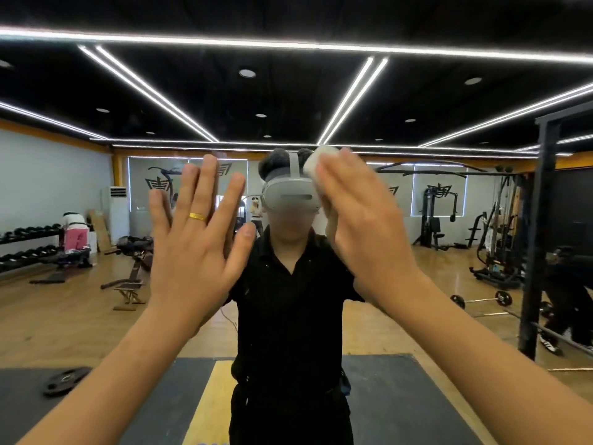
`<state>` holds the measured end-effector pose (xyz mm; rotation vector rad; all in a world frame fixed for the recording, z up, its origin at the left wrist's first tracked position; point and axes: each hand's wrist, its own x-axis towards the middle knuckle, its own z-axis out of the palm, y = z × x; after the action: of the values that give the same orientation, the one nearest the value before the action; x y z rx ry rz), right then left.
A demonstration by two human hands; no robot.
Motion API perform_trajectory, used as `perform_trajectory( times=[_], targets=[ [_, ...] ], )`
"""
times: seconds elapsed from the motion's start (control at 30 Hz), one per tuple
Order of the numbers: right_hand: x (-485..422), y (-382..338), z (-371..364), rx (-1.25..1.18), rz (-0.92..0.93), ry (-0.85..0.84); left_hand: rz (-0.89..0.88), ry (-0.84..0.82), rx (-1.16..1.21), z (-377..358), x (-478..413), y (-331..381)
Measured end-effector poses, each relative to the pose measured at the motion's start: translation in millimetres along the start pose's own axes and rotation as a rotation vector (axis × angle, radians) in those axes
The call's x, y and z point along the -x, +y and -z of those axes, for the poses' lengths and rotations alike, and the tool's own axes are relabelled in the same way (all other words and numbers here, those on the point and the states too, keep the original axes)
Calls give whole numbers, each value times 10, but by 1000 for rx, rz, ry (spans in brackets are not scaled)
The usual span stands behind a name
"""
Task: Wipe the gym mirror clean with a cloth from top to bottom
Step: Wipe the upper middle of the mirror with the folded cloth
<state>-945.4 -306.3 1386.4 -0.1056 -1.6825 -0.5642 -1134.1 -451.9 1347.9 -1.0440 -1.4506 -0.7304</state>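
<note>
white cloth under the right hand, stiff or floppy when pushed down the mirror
Probably soft and floppy: the cloth bulges in a wad past the flat right hand. Likely light, and should slide easily on the smooth mirror.

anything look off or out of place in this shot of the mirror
Nothing looks spilled or damaged. In the gym mirror, a loose black weight plate lies flat on the dark floor mat, not racked. The right hand presses the white cloth flat to the glass; the left hand is open beside it.
</note>
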Motion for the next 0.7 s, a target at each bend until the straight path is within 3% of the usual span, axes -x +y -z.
perform_trajectory(
  times=[0.13, 0.33, 0.57, 0.7],
  targets=[
    [-165, -195, -137, -69, -226, 159, -8, 3, 3, -8, -4, -20],
    [287, -438, -159, -12, -17, 8, -21, -36, 38, -16, 1, -55],
    [-299, -292, -103, -38, -230, 201, -10, -32, 40, -30, 4, -48],
    [244, -675, -214, -31, -186, 113, -20, -33, 34, -45, 8, -57]
  ],
)
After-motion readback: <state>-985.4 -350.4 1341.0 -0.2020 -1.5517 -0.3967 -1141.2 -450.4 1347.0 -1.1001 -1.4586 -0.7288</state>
